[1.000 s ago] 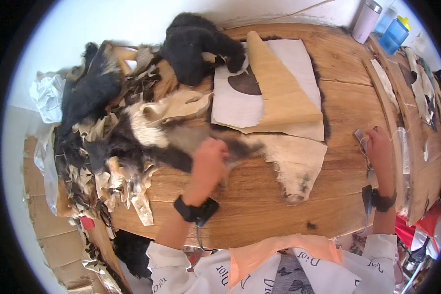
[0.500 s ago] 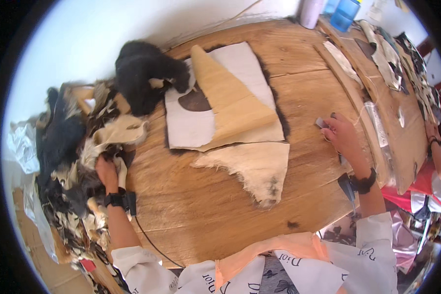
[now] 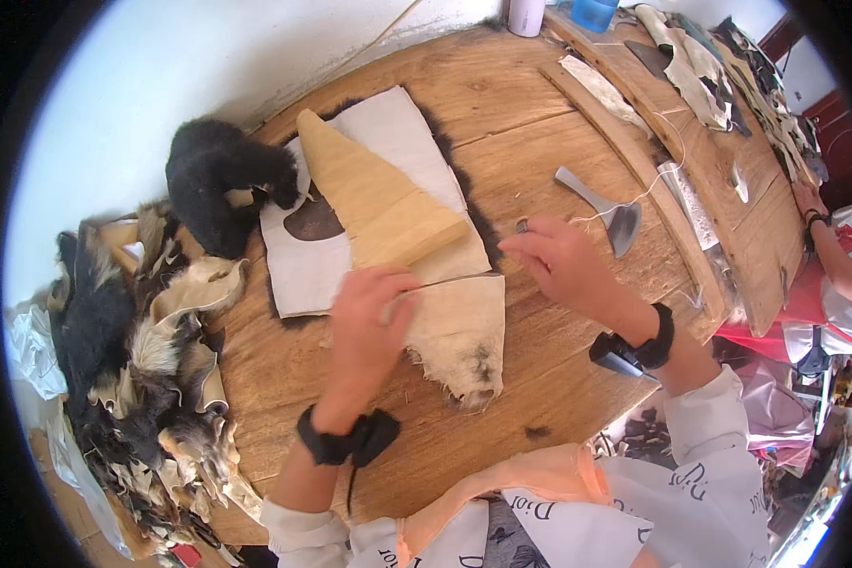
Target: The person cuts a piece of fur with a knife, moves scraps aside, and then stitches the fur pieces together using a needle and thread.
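Observation:
A pale hide piece (image 3: 459, 327) with a ragged lower edge lies on the wooden table, against the near edge of a white skin panel (image 3: 298, 270) fringed with black fur. A stiff tan sheet (image 3: 374, 194) lies across the panel. My left hand (image 3: 374, 308) is over the hide piece's left side, thumb apart from the fingers, nothing visible in it. To the right, my right hand (image 3: 563, 265) hovers with fingers loosely extended, a ring-like band on one. Beyond it lies a grey metal tool (image 3: 606, 210) with a narrow handle and flared blade, out of its grasp.
Black fur (image 3: 222, 180) sits at the panel's upper left. A heap of fur and hide scraps (image 3: 137, 379) covers the left side. Wooden boards (image 3: 648, 151) run along the right, with more scraps (image 3: 696, 76) beyond. Another person's arm (image 3: 828, 251) is at far right.
My left hand has left the scrap heap and come right to the hide piece. My right hand has let go of the metal tool, now lying on the table. The view has shifted.

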A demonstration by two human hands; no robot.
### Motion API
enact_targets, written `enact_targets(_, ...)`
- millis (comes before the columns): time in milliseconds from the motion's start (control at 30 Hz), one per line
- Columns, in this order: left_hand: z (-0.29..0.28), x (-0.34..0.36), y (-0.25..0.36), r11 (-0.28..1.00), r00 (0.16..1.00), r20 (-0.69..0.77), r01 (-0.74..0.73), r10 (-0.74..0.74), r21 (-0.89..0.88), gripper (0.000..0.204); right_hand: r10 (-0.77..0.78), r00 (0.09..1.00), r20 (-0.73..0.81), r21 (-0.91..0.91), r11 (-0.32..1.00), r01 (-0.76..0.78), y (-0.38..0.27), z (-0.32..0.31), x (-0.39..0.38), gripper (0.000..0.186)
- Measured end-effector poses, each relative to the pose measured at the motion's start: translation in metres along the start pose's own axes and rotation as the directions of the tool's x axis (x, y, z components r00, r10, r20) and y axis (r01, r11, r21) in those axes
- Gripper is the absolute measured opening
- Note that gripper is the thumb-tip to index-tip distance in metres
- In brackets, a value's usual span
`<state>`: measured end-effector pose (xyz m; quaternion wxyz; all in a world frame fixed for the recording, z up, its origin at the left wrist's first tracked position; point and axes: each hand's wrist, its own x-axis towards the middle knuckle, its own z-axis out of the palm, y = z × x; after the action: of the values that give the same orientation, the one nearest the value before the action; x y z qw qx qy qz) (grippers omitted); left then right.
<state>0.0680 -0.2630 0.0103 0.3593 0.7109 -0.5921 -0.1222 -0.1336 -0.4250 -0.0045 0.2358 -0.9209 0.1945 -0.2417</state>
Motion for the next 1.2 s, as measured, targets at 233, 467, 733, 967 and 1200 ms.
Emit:
enact_targets(233, 0.051, 0.008, -0.012, 0.998, 0.998, 0.023, -0.055, 0.055, 0.017, 0.023, 0.227, 0.967, 0.113, 0.227, 0.942, -0.247, -0.025, 0.016, -0.011, 0.013)
enact_targets(467, 0.058, 0.006, -0.022, 0.997, 0.995, 0.073, -0.069, 0.067, 0.032, 0.041, 0.155, 0.988, 0.017, 0.232, 0.960, -0.154, -0.024, 0.041, -0.015, 0.013)
enact_targets(733, 0.054, 0.009, -0.022, 0.998, 0.997, 0.042, -0.058, 0.059, -0.008, 0.033, 0.545, 0.831, 0.110, 0.062, 0.831, -0.553, -0.025, 0.028, -0.007, 0.012)
enact_targets(967, 0.053, 0.008, -0.022, 1.000, 0.999, 0.031, -0.023, 0.024, -0.014, 0.031, 0.312, 0.950, 0.015, 0.093, 0.946, -0.312, -0.013, 0.011, -0.002, 0.013)
enact_targets(1200, 0.056, 0.008, -0.024, 0.999, 0.999, 0.042, 0.002, 0.000, -0.033, 0.031, -0.116, 0.990, 0.077, -0.029, 0.992, 0.119, -0.012, 0.027, 0.008, 0.017)
